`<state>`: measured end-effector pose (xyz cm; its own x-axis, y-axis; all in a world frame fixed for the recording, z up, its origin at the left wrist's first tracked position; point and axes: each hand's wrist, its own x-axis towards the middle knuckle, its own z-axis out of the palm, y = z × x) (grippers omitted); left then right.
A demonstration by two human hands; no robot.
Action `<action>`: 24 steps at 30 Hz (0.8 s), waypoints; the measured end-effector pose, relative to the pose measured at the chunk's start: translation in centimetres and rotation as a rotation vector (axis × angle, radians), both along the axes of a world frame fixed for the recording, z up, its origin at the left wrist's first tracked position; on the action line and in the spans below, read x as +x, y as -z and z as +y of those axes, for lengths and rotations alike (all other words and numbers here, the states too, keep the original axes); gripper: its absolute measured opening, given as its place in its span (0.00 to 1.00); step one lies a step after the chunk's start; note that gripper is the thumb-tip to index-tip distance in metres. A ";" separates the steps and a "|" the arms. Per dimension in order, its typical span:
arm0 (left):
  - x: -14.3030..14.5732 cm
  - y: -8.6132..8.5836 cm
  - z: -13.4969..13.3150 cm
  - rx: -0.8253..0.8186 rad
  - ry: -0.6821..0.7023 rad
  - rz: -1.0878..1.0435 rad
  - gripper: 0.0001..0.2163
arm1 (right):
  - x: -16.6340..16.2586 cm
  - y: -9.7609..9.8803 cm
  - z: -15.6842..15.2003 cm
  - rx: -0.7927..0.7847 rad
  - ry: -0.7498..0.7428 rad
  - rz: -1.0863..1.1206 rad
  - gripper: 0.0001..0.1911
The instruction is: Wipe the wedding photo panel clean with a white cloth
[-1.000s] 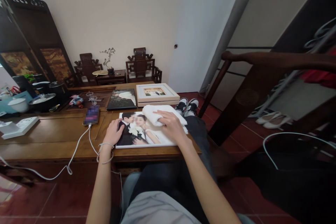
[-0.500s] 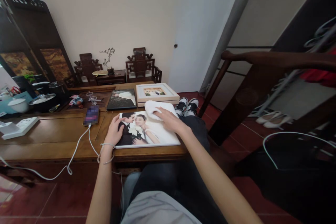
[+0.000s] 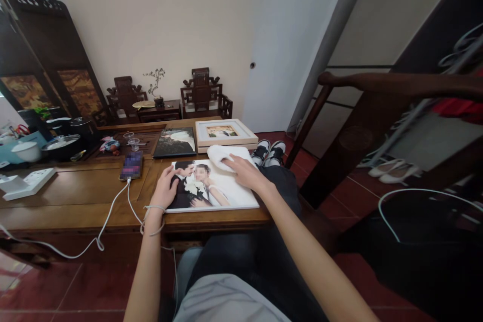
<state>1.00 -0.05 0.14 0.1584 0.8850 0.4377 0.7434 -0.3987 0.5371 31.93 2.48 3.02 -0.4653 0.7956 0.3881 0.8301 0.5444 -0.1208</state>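
Note:
A wedding photo panel (image 3: 198, 196) with a white border lies flat at the near edge of the wooden table. My left hand (image 3: 165, 188) rests on its left side, thumb and fingers apart, a cord bracelet at the wrist. Bunched under my right hand (image 3: 245, 173) is a white cloth (image 3: 222, 156), pressed against the panel's upper right part. The fingers of that hand are partly sunk in the cloth's folds. Just behind the panel lie a dark photo panel (image 3: 175, 142) and a light wood picture frame (image 3: 228, 133).
Left on the table (image 3: 94, 196) are a charging phone (image 3: 131, 165), its white cable (image 3: 113, 206), a power strip (image 3: 32, 183) and a lidded pot (image 3: 62, 145). A dark wooden chair (image 3: 335, 136) stands at the right. Carved chairs (image 3: 201, 93) line the back wall.
My right hand and the white cloth have shifted very slightly over the panel. My left hand and the panel stay in place.

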 end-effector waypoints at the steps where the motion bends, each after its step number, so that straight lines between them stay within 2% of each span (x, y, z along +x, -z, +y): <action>1: 0.0 0.1 0.0 0.012 0.007 -0.002 0.17 | 0.0 0.0 0.0 0.007 0.007 -0.019 0.40; 4: -0.1 0.2 0.1 0.044 0.032 0.001 0.17 | 0.1 -0.2 0.1 0.076 0.038 -0.059 0.36; 8: -0.1 0.1 0.2 0.042 0.037 0.020 0.17 | 0.2 -0.7 0.3 0.259 0.095 -0.029 0.32; 12: -0.1 0.1 0.2 0.044 0.035 0.029 0.17 | 0.0 -0.8 0.7 0.340 0.056 -0.056 0.30; 15: -0.1 0.1 0.2 0.045 0.035 0.024 0.17 | -0.2 -0.2 1.0 0.276 0.009 -0.107 0.30; 20: -0.1 0.2 0.2 0.042 0.037 0.020 0.17 | -0.6 1.3 1.2 0.078 -0.065 -0.130 0.36; 24: 0.0 0.2 0.3 0.045 0.048 0.008 0.17 | -0.6 1.4 1.1 0.022 -0.073 -0.087 0.35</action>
<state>0.95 0.20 -0.03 0.2039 0.8556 0.4758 0.7271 -0.4578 0.5116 31.30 3.54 1.61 -0.5547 0.7499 0.3606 0.7949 0.6057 -0.0369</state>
